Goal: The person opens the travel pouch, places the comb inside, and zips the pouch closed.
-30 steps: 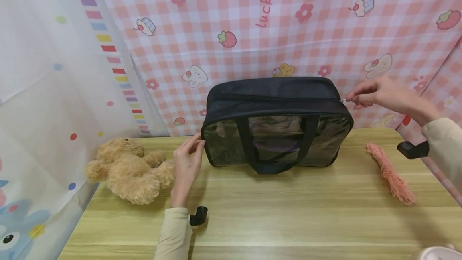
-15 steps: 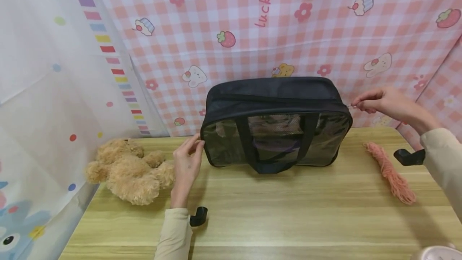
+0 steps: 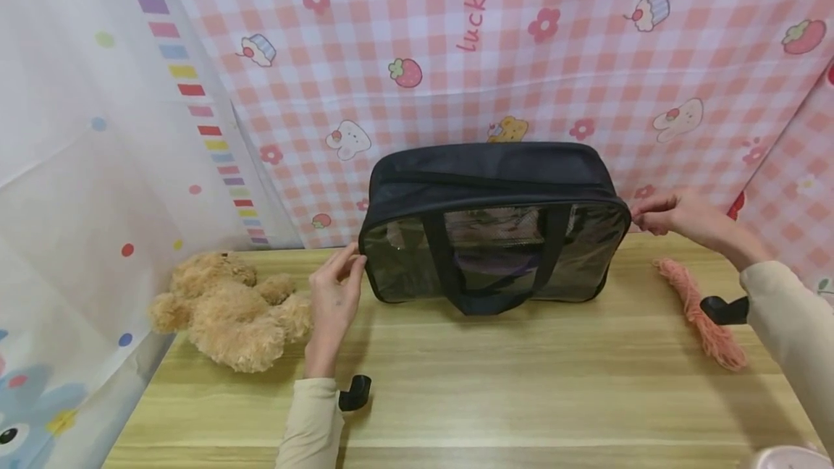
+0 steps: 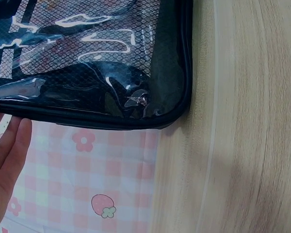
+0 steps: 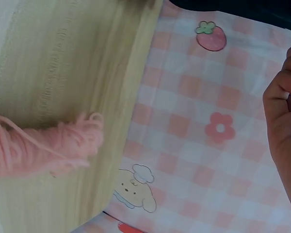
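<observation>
A black bag [image 3: 495,172] with a see-through front panel stands upright on the table, its strap handle [image 3: 495,302] hanging down in front. A black zipper strip runs along its top. My left hand [image 3: 334,302] pinches the bag's left edge; in the left wrist view, the thumb lies on the front side and the fingers [image 4: 12,145] behind the piping. At the bag's right end, my right hand [image 3: 684,221] has thumb and forefinger together on the zipper pull, which the fingers now hide. Mesh and some purple show dimly through the clear panel.
A fluffy tan teddy bear [image 3: 231,310] lies left of my left hand. Right of the bag lies a pink yarn skein [image 3: 700,313], under my right forearm. A pale round object [image 3: 785,458] sits at the bottom right. A checked cloth [image 3: 456,100] hangs behind.
My right hand has moved down and slightly right along the bag's right end, drawing the zipper pull with it. My left hand has stayed on the left edge.
</observation>
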### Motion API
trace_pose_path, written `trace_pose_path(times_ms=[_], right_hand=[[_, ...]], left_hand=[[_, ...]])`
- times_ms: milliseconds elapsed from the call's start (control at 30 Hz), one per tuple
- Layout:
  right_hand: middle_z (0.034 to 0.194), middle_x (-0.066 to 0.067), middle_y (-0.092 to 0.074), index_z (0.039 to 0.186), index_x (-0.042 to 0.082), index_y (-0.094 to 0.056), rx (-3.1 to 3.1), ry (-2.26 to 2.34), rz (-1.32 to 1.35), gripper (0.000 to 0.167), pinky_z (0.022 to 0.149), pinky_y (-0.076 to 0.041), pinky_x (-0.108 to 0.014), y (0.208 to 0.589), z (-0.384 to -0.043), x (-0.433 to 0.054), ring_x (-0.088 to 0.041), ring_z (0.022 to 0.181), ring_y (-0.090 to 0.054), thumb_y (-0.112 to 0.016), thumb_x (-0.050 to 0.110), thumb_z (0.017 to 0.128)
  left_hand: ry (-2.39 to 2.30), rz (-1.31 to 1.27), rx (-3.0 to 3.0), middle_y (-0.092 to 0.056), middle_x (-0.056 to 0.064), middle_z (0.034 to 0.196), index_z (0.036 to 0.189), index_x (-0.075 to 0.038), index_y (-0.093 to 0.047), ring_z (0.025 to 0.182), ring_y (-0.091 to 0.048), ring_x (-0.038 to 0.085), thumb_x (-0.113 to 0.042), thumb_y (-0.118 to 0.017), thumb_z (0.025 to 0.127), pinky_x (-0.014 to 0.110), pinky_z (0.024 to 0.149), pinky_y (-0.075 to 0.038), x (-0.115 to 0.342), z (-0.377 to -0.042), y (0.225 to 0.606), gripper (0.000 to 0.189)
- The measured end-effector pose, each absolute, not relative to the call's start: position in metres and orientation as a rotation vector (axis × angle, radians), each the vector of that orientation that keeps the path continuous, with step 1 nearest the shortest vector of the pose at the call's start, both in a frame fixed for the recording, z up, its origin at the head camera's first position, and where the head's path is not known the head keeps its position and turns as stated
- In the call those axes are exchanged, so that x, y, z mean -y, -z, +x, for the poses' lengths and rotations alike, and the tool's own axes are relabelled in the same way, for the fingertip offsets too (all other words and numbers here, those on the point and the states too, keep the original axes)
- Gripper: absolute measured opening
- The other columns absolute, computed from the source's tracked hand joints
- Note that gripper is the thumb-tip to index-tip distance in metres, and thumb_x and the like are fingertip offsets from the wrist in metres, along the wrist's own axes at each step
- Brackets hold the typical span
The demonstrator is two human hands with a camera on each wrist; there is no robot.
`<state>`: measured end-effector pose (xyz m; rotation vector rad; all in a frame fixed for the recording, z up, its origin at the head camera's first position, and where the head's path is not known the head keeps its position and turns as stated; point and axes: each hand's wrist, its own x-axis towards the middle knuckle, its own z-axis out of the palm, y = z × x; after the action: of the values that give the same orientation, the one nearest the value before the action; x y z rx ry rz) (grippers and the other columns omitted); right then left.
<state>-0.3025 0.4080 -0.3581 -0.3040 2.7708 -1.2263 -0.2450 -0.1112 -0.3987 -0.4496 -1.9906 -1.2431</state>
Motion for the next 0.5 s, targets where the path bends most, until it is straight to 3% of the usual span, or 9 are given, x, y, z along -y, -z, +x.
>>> trace_pose_path(times_ms=[267, 500], right_hand=[[0.08, -0.004, -0.064, 0.109, 0.0, -0.068, -2.814, 1.077, -0.227, 0.032, 0.065, -0.044, -0.025, 0.363, -0.302, -0.402, -0.016, 0.072, -0.055, -0.058, 0.027, 0.096], [0.073, -0.009, -0.061, 0.1, -0.005, -0.067, -2.733, 1.286, -0.342, 0.023, 0.059, -0.046, -0.026, 0.376, -0.304, -0.401, -0.017, 0.064, -0.053, -0.053, 0.013, 0.098]], left_hand=[[1.246, -0.456, 1.975, -0.068, 0.022, 0.094, 0.101, 0.01, -0.069, 0.074, -0.068, 0.034, 0.013, -0.063, 0.084, 0.031, 0.068, -0.057, 0.111, -0.243, 0.397, 0.017], [1.226, -0.452, 1.977, -0.068, 0.022, 0.094, 0.101, 0.011, -0.069, 0.074, -0.068, 0.033, 0.013, -0.064, 0.084, 0.026, 0.069, -0.057, 0.113, -0.248, 0.402, 0.018]])
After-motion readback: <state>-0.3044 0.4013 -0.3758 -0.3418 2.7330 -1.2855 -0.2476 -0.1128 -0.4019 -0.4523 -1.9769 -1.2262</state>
